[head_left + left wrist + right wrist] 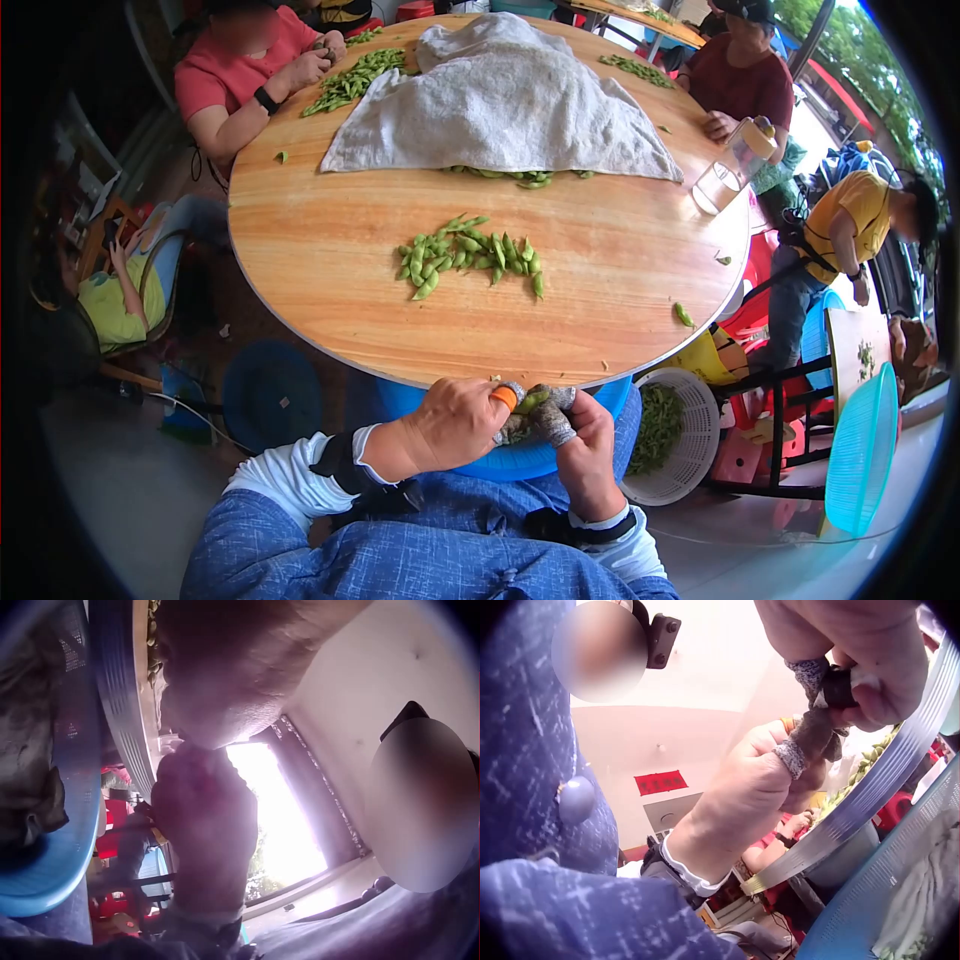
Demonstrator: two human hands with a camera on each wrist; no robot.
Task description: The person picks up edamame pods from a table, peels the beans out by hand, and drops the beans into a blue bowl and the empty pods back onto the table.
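Note:
At the near table edge, my left hand (450, 425) and right hand (588, 455) meet, fingers curled, fingertips wrapped in grey cloth. A green pod (535, 399) is pinched between them. An orange band (504, 397) circles a left finger. The right wrist view has my right hand (862, 652) above my left hand (739, 791), fingertips together; the pod cannot be made out there. In the left wrist view, my left hand (232, 675) and right hand (202, 825) are dark and their fingertips hidden. Loose pods (465, 250) lie on the wooden table (330, 260).
Beneath my hands is a blue basin (400, 398). A white basket (700, 440) of greenery stands right of my knees. Grey cloth (510, 110) covers the table's far middle, with a clear container (725, 175) to its right. People sit at the far left and right.

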